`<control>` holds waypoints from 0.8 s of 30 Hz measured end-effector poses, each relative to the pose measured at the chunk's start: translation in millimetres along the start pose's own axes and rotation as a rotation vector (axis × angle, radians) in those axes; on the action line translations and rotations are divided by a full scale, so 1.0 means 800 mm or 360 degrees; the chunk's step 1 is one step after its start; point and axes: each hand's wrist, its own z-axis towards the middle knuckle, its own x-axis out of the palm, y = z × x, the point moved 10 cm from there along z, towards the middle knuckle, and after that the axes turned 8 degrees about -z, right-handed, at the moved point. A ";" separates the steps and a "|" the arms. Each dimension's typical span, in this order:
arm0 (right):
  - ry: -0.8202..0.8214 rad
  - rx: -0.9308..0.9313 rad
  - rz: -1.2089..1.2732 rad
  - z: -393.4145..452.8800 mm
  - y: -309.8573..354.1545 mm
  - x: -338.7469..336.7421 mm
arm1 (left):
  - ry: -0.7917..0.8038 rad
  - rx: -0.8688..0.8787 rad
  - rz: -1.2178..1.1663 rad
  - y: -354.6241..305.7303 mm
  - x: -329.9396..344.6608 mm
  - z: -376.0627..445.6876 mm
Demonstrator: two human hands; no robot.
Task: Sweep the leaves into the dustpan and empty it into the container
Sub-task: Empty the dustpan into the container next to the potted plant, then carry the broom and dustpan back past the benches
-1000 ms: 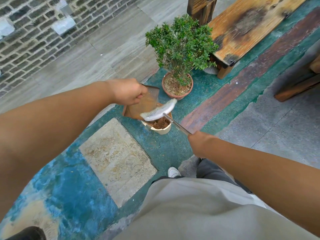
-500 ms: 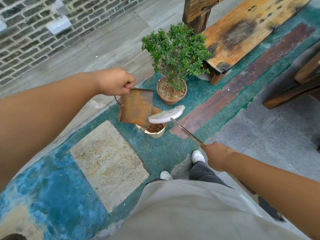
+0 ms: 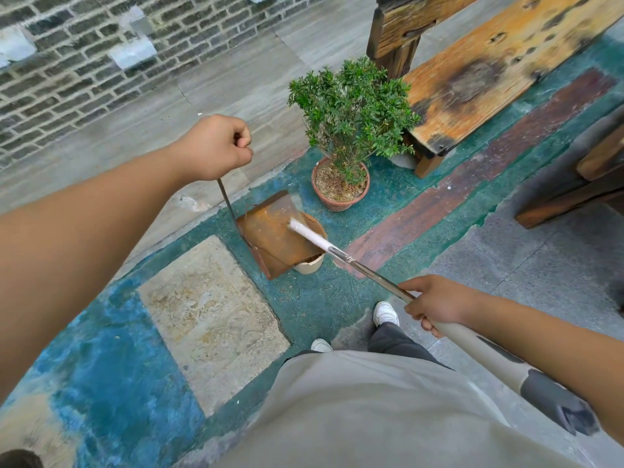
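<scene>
My left hand [image 3: 216,148] is closed on the thin upright handle of a rusty metal dustpan [image 3: 270,238]. The pan hangs low, right over a small cream container [image 3: 312,265] on the green floor and hides most of it. My right hand [image 3: 435,304] grips the metal handle of a broom [image 3: 358,265]. Its white head [image 3: 305,233] lies across the dustpan's top, pointing away from me. I cannot see any leaves inside the pan or the container.
A potted green shrub [image 3: 351,113] in a clay pot [image 3: 339,197] stands just behind the container. A worn wooden bench [image 3: 472,79] is at the upper right, a brick wall [image 3: 67,62] at the upper left. A pale stone slab [image 3: 209,319] lies near my feet.
My left hand rose and the dustpan dropped lower over the container, hanging from its long handle. The broom head turned end-on across the pan. My right hand drew back toward me.
</scene>
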 end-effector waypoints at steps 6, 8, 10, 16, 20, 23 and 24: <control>-0.0005 0.0076 0.0251 -0.029 -0.006 -0.017 | -0.0020 -0.0098 -0.0449 -0.027 0.037 -0.012; 0.0009 0.0086 0.0190 -0.043 -0.001 -0.026 | -0.0004 -0.0114 -0.0646 -0.045 0.057 -0.014; 0.0026 0.0077 0.0143 -0.057 0.002 -0.036 | 0.0031 -0.0091 -0.0774 -0.070 0.080 -0.014; 0.0048 0.0099 0.0145 -0.099 -0.013 -0.061 | 0.0220 0.0034 -0.0869 -0.159 0.154 -0.011; -0.0022 0.0104 0.0224 -0.128 -0.039 -0.084 | 0.0351 0.0145 -0.0745 -0.230 0.209 -0.012; -0.0019 0.0082 0.0352 -0.144 -0.063 -0.088 | 0.0434 0.0259 -0.0688 -0.293 0.249 -0.016; -0.0001 0.0080 0.0445 -0.147 -0.071 -0.089 | 0.0453 0.0292 -0.0677 -0.312 0.261 -0.018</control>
